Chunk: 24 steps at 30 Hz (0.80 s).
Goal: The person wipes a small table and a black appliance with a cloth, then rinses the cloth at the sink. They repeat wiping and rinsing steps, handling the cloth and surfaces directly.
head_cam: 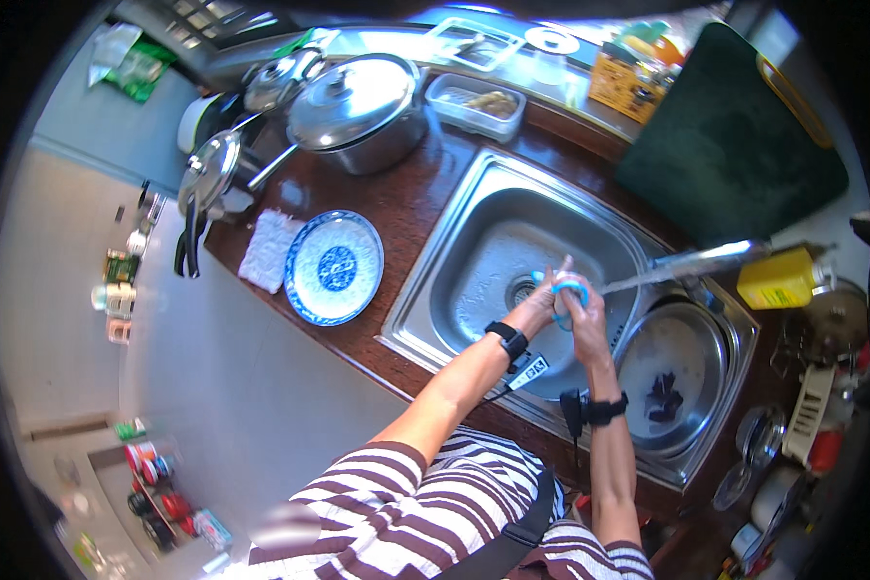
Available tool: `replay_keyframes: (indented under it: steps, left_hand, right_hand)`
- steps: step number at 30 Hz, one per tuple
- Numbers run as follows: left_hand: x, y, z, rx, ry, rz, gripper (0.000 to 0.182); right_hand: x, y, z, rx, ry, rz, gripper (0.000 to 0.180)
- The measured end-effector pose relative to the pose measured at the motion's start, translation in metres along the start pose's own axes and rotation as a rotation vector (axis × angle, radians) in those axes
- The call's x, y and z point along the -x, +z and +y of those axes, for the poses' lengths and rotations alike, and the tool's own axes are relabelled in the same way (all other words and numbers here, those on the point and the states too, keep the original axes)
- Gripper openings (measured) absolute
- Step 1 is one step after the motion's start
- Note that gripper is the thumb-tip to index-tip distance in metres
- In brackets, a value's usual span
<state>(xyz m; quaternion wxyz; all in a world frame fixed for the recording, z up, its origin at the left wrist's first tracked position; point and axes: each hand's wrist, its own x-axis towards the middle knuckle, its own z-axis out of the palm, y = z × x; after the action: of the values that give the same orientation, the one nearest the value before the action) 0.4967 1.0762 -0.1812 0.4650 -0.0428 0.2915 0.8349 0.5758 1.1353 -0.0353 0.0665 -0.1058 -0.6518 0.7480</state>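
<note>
Both my hands are together over the large basin of a steel sink (471, 290). My left hand (544, 303) and my right hand (589, 326) grip a small whitish object with light-blue edges (562, 308) between them. Fingers cover most of it, so its exact kind is hidden. Water runs from the steel faucet (718, 257) on the right toward my right hand. Below the hands, the drain strainer (523, 291) shows partly.
Left of the sink lie a blue-and-white plate (337, 304) and a folded white cloth (267, 250). Lidded pots (377, 156) and a plastic container (475, 123) stand behind. To the right are a metal bowl (641, 391), a yellow bottle (772, 281) and a dark cutting board (725, 145).
</note>
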Motion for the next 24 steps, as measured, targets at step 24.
replay_keyframes:
  steps: [24]
  left_hand:
    - [0.052, 0.065, 0.032, 0.013, -0.346, 0.45, 0.072]
  right_hand:
    - [-0.029, -0.069, 0.063, -0.028, 0.234, 0.15, 0.025]
